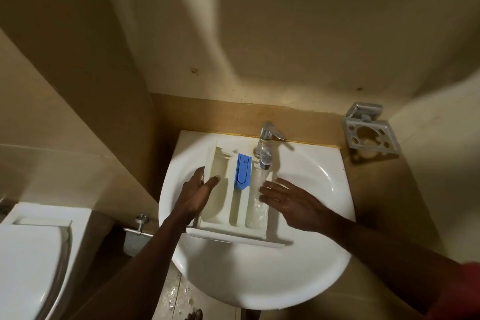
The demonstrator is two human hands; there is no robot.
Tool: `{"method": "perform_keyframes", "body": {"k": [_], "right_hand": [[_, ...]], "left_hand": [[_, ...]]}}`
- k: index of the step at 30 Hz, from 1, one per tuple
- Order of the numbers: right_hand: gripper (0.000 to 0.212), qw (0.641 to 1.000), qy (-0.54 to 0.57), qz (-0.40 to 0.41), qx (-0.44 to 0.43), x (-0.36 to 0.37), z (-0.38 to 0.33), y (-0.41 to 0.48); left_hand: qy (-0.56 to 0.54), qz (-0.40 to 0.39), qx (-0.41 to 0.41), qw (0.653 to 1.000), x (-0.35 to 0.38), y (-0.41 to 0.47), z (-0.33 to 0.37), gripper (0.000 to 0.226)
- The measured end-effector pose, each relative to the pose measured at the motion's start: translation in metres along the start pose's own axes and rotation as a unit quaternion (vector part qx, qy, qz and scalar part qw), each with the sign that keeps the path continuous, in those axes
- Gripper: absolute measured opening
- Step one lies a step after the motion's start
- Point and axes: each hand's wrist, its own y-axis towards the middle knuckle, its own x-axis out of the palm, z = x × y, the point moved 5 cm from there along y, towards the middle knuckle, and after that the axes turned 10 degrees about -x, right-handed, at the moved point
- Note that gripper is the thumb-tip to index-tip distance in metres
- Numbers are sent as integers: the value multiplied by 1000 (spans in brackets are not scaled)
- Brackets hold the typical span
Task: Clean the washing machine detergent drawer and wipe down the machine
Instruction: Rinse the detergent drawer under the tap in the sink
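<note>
Rinsing is the step in hand: a cream-white plastic detergent drawer [233, 200] with three long compartments lies across the round white ceramic washbasin [298, 262], its front panel toward the basin's near rim and its back end up by the chrome tap [267, 143] at the far rim. A blue plastic siphon insert [243, 170] sits in the middle compartment toward the far end. Water [262, 176] runs from the spout into the right-hand compartment, where it pools. The left hand [197, 193] grips the drawer's left wall, thumb inside the left compartment and fingers wrapped on the outside. The right hand [288, 202] is flat and spread, holding nothing, its fingertips [265, 187] at the stream by the drawer's right edge. Judging by this, only one compartment is being flushed, and the machine itself is not yet wiped. The next move likely calls for rubbing residue loose in that wet compartment, then shifting or tilting the drawer so the stream reaches the other two, and lifting out the blue insert to rinse beneath it.
</note>
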Motion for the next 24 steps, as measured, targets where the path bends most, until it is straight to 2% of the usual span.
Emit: {"method": "perform_keyframes", "body": {"k": [1,5,8,11,13,18,22,24], "right_hand": [[62,1000,-10,2,6,-1,7,-2],[84,990,-22,-30,135,-8,45,0],[69,992,-7,-11,125,-1,30,0],[59,999,46,18,21,2,-4,-1],[55,996,66,61,-6,-5,-5,1],[49,989,36,88,117,-25,30,20],[46,981,106,122,108,-30,7,22],[43,949,215,131,190,-31,10,21]], "left_hand": [[3,-6,0,1000,0,-1,1,44],[13,-13,-4,1000,1,-2,5,50],[16,-10,-1,1000,0,-1,4,47],[3,-6,-10,1000,-3,-1,0,44],[2,-8,-9,1000,-3,-2,-1,44],[-11,-18,-22,1000,-1,-2,-3,47],[-20,-24,-25,999,2,-8,3,52],[-34,-35,-28,998,5,-10,5,52]]}}
